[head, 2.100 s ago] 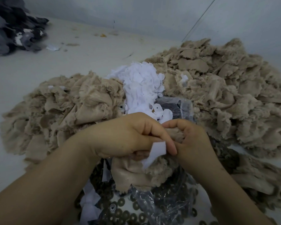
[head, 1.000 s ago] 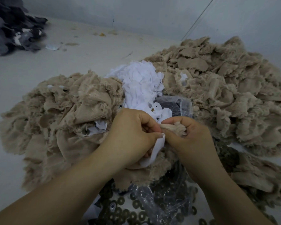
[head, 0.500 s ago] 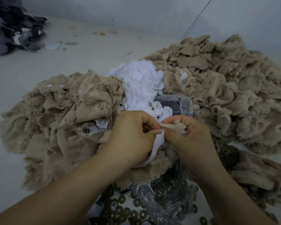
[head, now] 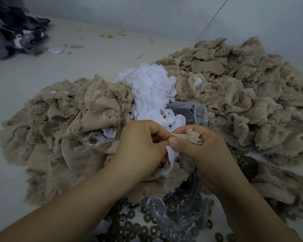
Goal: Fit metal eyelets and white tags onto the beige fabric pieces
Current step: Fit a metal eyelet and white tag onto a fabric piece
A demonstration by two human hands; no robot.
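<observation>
A: Eyelets (head: 143, 229) lie loose nearest, beside a clear plastic bag (head: 171, 219).

B: And above them?

A: The left hand (head: 140, 147) and right hand (head: 201, 151) together pinch one beige fabric piece (head: 193, 137) and a white tag (head: 171, 156).

B: Farther back?

A: White tags pile (head: 150, 89), between beige heaps (head: 243, 95) on the tabletop (head: 77, 55).

- Both forearms are bare to the frame's lower edge; no sleeve shows.
- The left hand (head: 140, 147) and right hand (head: 206, 154) wear no gloves.
- One short, unpainted thumbnail shows on the right hand.
</observation>
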